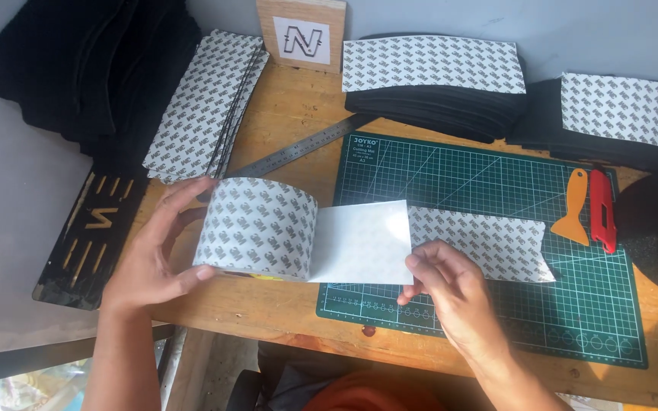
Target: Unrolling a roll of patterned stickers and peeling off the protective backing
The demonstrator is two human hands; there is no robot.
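Head view: left hand [146, 262] clamps the wide patterned tape roll [257, 226] at centre-left, steadying it on the wooden table [298, 114]; right hand [443, 278] pinches the white pulled-out sheet [363, 243] taut over the green cutting mat [489, 183]; orange scraper [571, 209] waits right.

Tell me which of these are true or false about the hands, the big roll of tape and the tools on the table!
1. The left hand holds the roll of tape. True.
2. The right hand holds the red knife. False: it pinches the pulled-out white sheet; the knife lies on the green mat.
3. An orange scraper lies beside the red knife. True.
4. The metal ruler stands upright. False: it lies flat on the wooden table.
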